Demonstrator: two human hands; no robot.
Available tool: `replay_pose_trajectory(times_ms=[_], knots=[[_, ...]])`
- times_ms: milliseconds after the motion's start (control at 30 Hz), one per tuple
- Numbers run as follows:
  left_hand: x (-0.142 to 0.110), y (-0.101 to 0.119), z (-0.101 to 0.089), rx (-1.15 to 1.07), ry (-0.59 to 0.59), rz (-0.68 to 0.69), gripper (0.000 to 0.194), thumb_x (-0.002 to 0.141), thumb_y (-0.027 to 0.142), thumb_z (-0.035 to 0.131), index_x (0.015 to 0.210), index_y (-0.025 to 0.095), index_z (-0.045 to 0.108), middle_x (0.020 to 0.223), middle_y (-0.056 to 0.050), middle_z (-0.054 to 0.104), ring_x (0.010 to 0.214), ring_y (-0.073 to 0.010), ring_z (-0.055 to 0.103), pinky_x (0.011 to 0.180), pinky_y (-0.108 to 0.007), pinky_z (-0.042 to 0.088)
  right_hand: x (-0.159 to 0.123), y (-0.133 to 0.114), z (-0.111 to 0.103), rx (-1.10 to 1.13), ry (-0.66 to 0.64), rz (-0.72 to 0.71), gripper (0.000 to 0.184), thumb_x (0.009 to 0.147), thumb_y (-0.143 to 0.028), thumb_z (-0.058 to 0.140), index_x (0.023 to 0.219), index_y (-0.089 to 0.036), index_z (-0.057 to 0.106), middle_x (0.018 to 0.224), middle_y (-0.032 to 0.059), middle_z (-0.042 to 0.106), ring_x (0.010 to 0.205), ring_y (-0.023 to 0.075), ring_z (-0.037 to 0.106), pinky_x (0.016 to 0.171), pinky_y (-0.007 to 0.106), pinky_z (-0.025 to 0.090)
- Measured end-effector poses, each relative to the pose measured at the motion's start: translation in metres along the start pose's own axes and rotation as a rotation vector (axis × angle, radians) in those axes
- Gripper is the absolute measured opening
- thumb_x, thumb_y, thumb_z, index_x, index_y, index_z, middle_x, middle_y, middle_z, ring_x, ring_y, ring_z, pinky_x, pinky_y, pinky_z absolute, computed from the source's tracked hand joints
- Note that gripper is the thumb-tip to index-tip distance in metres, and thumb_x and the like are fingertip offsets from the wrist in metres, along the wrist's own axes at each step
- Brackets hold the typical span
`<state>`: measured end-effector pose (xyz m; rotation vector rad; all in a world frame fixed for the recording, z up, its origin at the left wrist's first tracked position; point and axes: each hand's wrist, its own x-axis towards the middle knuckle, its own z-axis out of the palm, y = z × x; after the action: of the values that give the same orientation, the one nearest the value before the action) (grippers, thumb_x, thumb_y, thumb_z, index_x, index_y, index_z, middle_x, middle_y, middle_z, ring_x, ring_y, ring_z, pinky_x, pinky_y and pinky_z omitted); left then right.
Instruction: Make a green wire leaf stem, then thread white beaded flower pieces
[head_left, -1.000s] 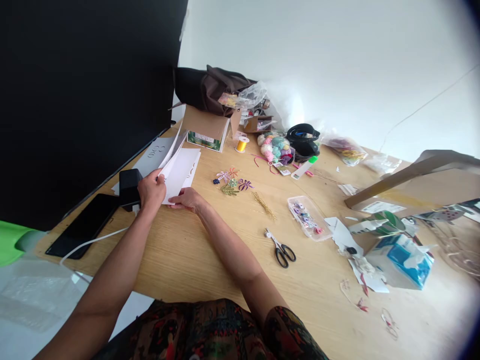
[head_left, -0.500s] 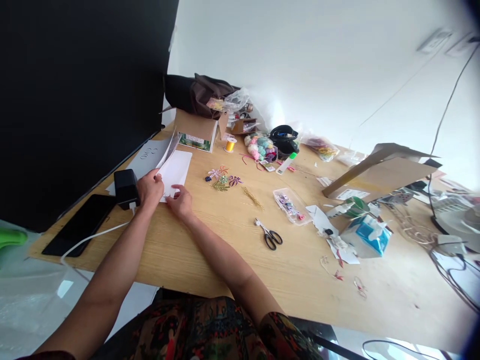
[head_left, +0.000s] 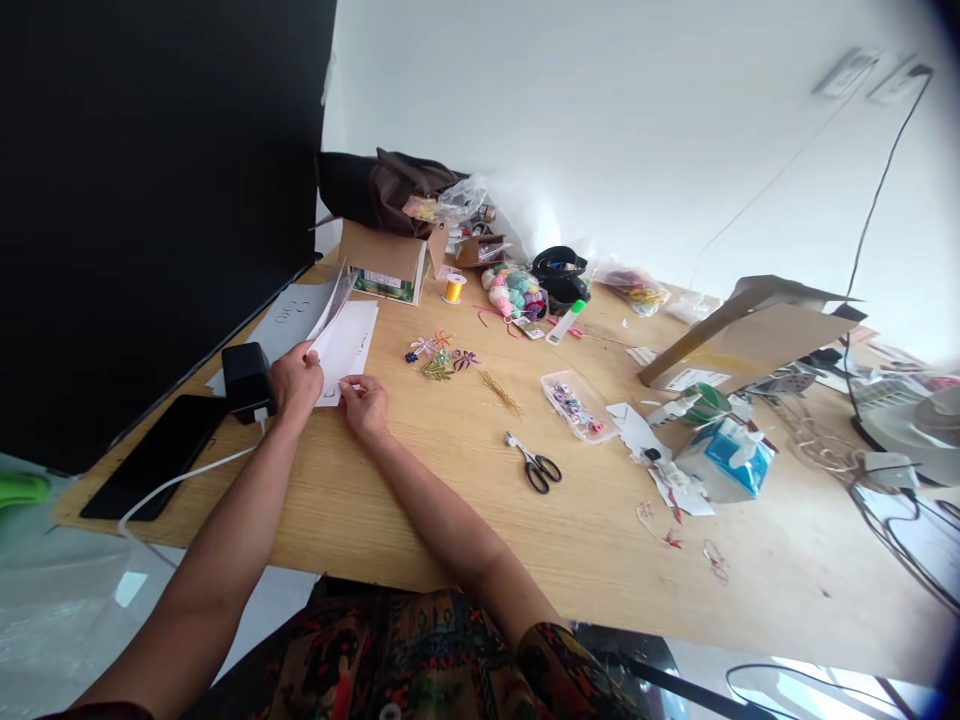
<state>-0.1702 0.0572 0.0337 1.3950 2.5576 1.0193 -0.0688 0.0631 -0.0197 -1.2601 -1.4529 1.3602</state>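
At the left of the table, my left hand [head_left: 298, 374] is closed on the near edge of some lifted paper sheets [head_left: 334, 303], which stand tilted up. Beneath them a white sheet [head_left: 352, 338] with small dark and reddish marks lies flat. My right hand [head_left: 365, 404] is at that sheet's near right corner, thumb and fingers pinched together at its edge. A black charger block [head_left: 248, 380] with a white cable stands close beside my left hand. Another paper with curved drawn marks [head_left: 289, 315] lies behind.
Beaded flowers [head_left: 442, 357], gold strands [head_left: 501, 392], scissors [head_left: 534, 464] and a clear bead box [head_left: 579, 405] lie to the right. A yellow thread spool [head_left: 453, 289] stands farther back. Cardboard box [head_left: 750, 345] and tissue pack [head_left: 726, 462] are at right; a black tablet [head_left: 156, 455] lies left.
My right thumb and fingers have come together at the sheet's corner, and more of its marks show. My left hand still holds the lifted sheets. The view has shifted slightly.
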Motion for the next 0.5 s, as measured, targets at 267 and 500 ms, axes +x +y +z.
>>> replay_pose_trajectory(times_ms=[267, 500], knots=[[0.003, -0.005, 0.004, -0.016, 0.014, -0.014, 0.039, 0.087, 0.027, 0.047, 0.117, 0.019, 0.069, 0.104, -0.015, 0.074, 0.098, -0.0295, 0.067, 0.080, -0.035, 0.048, -0.014, -0.012, -0.065, -0.267, -0.020, -0.248, 0.016, 0.085, -0.011, 0.055, 0.085, -0.016, 0.071, 0.071, 0.0012, 0.068, 0.067, 0.0122, 0.062, 0.069, 0.023, 0.048], [0.003, -0.004, 0.004, -0.025, 0.004, -0.018, 0.038, 0.087, 0.026, 0.048, 0.117, 0.019, 0.069, 0.103, -0.015, 0.074, 0.099, -0.0295, 0.067, 0.082, -0.036, 0.048, -0.027, -0.036, -0.110, -0.803, -0.093, -0.364, 0.025, 0.085, -0.010, 0.058, 0.097, -0.024, 0.075, 0.096, 0.0040, 0.075, 0.086, 0.0187, 0.069, 0.080, 0.028, 0.049]])
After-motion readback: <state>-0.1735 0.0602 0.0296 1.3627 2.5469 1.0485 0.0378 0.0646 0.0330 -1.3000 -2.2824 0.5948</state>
